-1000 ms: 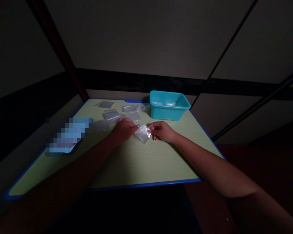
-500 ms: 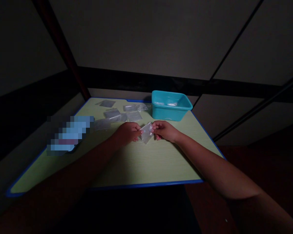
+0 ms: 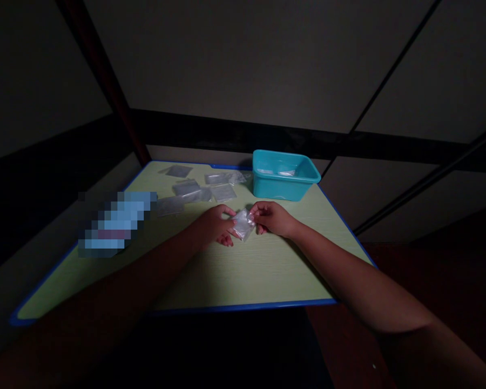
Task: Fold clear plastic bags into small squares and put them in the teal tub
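Note:
A small clear plastic bag (image 3: pixel 243 225) is above the near middle of the table, between my two hands. My right hand (image 3: pixel 272 218) pinches its upper right edge between thumb and fingertips. At the bag's left side, my left hand (image 3: pixel 218 224) has its fingers spread, with the fingertips touching or just beside the plastic. Farther back, to the left, several flat clear plastic bags (image 3: pixel 187 189) lie scattered and partly overlapping. Dim light and glare hide whether the bag in my hand contains anything.
A turquoise plastic basket (image 3: pixel 283 186) with some clear plastic inside stands at the table's back right. A blurred-out, phone-like object (image 3: pixel 117 224) lies at the left edge. The pale table (image 3: pixel 243 281) has a blue rim, and panelled walls rise behind it.
My left hand has loosened from a pinch on the bag, its fingers now spread apart. The bag has tilted slightly and looks more crumpled near my right fingertips, which keep hold of it.

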Tool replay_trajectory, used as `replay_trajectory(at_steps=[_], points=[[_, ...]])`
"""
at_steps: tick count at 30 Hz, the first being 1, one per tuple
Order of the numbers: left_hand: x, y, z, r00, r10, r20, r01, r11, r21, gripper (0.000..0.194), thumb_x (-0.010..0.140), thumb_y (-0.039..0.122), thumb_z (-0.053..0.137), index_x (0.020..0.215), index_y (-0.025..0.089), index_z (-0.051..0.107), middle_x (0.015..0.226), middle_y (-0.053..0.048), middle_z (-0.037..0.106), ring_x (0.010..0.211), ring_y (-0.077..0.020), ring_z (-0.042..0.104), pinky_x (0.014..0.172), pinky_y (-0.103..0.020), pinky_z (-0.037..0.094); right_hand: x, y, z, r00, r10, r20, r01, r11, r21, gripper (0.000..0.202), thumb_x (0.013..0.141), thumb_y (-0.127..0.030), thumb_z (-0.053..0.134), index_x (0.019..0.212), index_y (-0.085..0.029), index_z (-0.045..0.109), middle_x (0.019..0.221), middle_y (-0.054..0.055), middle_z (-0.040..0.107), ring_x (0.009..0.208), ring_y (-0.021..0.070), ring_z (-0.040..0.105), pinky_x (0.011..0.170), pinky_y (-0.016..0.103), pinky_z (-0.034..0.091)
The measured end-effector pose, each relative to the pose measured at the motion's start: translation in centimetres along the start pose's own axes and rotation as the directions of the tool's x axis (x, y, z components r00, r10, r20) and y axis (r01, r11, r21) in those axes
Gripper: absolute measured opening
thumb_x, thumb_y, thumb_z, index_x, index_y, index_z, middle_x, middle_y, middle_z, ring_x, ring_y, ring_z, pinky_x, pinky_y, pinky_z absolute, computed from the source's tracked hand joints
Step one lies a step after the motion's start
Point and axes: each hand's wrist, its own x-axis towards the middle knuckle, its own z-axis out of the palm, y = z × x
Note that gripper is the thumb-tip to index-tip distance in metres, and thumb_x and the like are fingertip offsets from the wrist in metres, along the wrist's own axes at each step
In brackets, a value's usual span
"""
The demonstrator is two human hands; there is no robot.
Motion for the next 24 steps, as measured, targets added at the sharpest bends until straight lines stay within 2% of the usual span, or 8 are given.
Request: replay_trajectory(at_steps=[3, 6, 9, 12, 19, 24], points=[[-0.1, 0.0, 0.0, 0.999, 0.031, -0.013, -0.03, 0.995, 0.1, 0.029, 0.08, 0.026, 0.061, 0.1, 0.02, 0.042, 0.052, 0.001, 0.066, 0.032, -0.0115, 0.053, 0.039, -0.02, 0.04, 0.0, 0.0, 0.1, 1.0, 0.004, -0.02, -0.005, 1.0, -0.013, 0.008, 0.071, -0.02, 0.062, 0.073, -0.016, 0.055, 0.049, -0.007, 0.057, 0.036, 0.0068, 0.052, 0.035, 0.015, 0.038], [-0.1, -0.1, -0.7, 0.981, 0.177, -0.082, -0.141, 0.934, 0.327, 0.014, 0.083, 0.024, 0.053, 0.094, 0.019, 0.048, 0.048, 0.004, 0.063, 0.031, -0.0112, 0.051, 0.038, -0.02, 0.038, 0.0, 0.0, 0.2, 0.999, 0.011, -0.036, -0.012, 1.0, -0.026, 0.005, 0.071, -0.017, 0.06, 0.071, -0.016, 0.055, 0.047, -0.007, 0.056, 0.035, 0.0066, 0.052, 0.034, 0.014, 0.038], [0.1, -0.1, -1.8, 0.909, 0.391, -0.145, -0.248, 0.786, 0.567, 0.012, 0.083, 0.028, 0.048, 0.079, 0.019, 0.055, 0.047, 0.003, 0.061, 0.034, -0.0109, 0.05, 0.041, -0.021, 0.037, 0.1, 0.1, 0.3, 0.999, 0.014, -0.048, -0.015, 0.999, -0.035, 0.004, 0.07, -0.015, 0.058, 0.07, -0.016, 0.055, 0.046, -0.007, 0.054, 0.035, 0.0069, 0.052, 0.034, 0.014, 0.038], [0.4, 0.0, -2.7, 0.831, 0.531, -0.166, -0.288, 0.667, 0.687, 0.016, 0.082, 0.027, 0.047, 0.071, 0.019, 0.057, 0.054, 0.001, 0.064, 0.042, -0.0122, 0.052, 0.046, -0.024, 0.036, 0.2, 0.2, 0.4, 0.998, 0.008, -0.063, -0.011, 0.999, -0.042, 0.005, 0.069, -0.014, 0.059, 0.069, -0.016, 0.054, 0.047, -0.007, 0.054, 0.034, 0.0067, 0.052, 0.033, 0.014, 0.038], [0.7, -0.5, -2.2, 0.825, 0.557, -0.098, -0.322, 0.606, 0.727, 0.013, 0.076, 0.029, 0.051, 0.072, 0.019, 0.059, 0.061, 0.001, 0.063, 0.055, -0.0148, 0.056, 0.053, -0.024, 0.037, 0.5, 0.2, 0.8, 0.995, -0.002, -0.098, -0.006, 0.997, -0.079, 0.004, 0.069, -0.018, 0.061, 0.071, -0.016, 0.057, 0.047, -0.006, 0.055, 0.033, 0.0073, 0.051, 0.032, 0.015, 0.039], [1.3, -1.1, -2.0, 0.837, 0.538, -0.103, -0.319, 0.632, 0.707, 0.013, 0.075, 0.032, 0.055, 0.078, 0.019, 0.059, 0.062, 0.002, 0.061, 0.058, -0.0156, 0.057, 0.055, -0.024, 0.037, 0.6, -0.2, 1.1, 0.991, -0.007, -0.135, -0.01, 0.992, -0.128, 0.001, 0.072, -0.015, 0.058, 0.071, -0.016, 0.058, 0.046, -0.006, 0.054, 0.032, 0.008, 0.051, 0.03, 0.015, 0.037]])
